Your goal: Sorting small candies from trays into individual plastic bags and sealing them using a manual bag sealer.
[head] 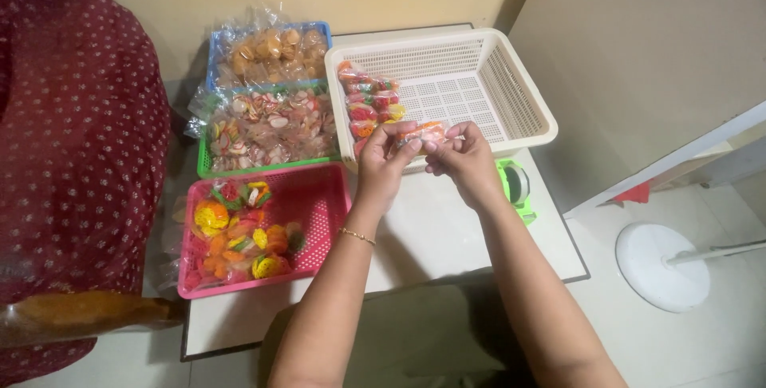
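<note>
Both my hands hold one small clear packet of orange and red snacks [420, 133] over the near rim of a cream plastic basket [523, 108]. My left hand [384, 160] pinches its left end, and my right hand [463, 158] pinches its right end. A row of similar filled packets [369, 104] lies along the basket's left side. A thin gold bracelet [357, 235] circles my left wrist.
A pink basket [319, 196] holds loose colourful snacks. Behind it stand a green basket [263, 128] and a blue basket [267, 53] of bagged snacks. A green tape dispenser [515, 187] sits by my right wrist. A person in dark red dotted cloth [76, 132] is at left. A white fan base [661, 264] stands on the floor.
</note>
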